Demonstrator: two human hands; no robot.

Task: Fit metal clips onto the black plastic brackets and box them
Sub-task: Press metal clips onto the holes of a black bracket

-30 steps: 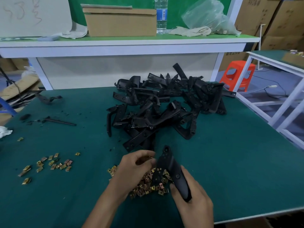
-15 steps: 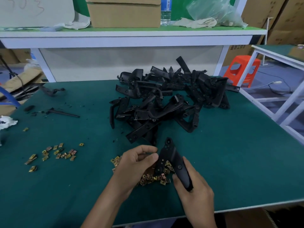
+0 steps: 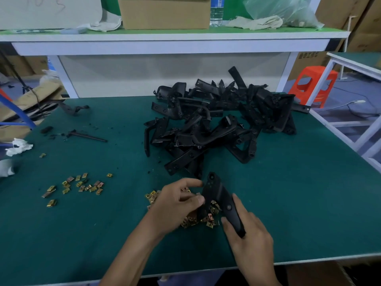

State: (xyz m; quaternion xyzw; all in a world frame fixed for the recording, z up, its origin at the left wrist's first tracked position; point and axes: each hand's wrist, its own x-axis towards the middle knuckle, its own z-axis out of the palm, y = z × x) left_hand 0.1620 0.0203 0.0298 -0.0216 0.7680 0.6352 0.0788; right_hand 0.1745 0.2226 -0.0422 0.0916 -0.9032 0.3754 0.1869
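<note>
head view: the right hand (image 3: pixel 247 234) grips the lower end of a black bracket (image 3: pixel 218 195), its fingers (image 3: pixel 237 205) curled round the bracket from the right and the thumb on the near side. the bracket stands tilted, its top end with a round hole pointing away and slightly left, above the surface (image 3: pixel 299 193) near the front edge. the left hand (image 3: pixel 175 203) is at the bracket's left edge, fingers half curled, thumb tip against the black plastic; whether a clip sits between thumb and fingers cannot be told. under and between both hands lies a heap of brass-coloured clips (image 3: pixel 193 220) on the surface. a second, looser scatter of clips (image 3: pixel 82 185) lies well to the left. behind the hands, near the middle of the surface, is a tangled pile of brackets (image 3: pixel 222 124), its nearest piece just beyond the held bracket's tip. a few black scraps (image 3: pixel 86 137) lie at the far left, near crumpled white paper (image 3: pixel 18 146) at the edge. on the shelf behind stand a cardboard box (image 3: pixel 165 13), a water bottle (image 3: pixel 216 11) just right of it, and a clear plastic bag (image 3: pixel 284 9). an orange stool (image 3: pixel 313 85) stands on the floor to the right.
</note>
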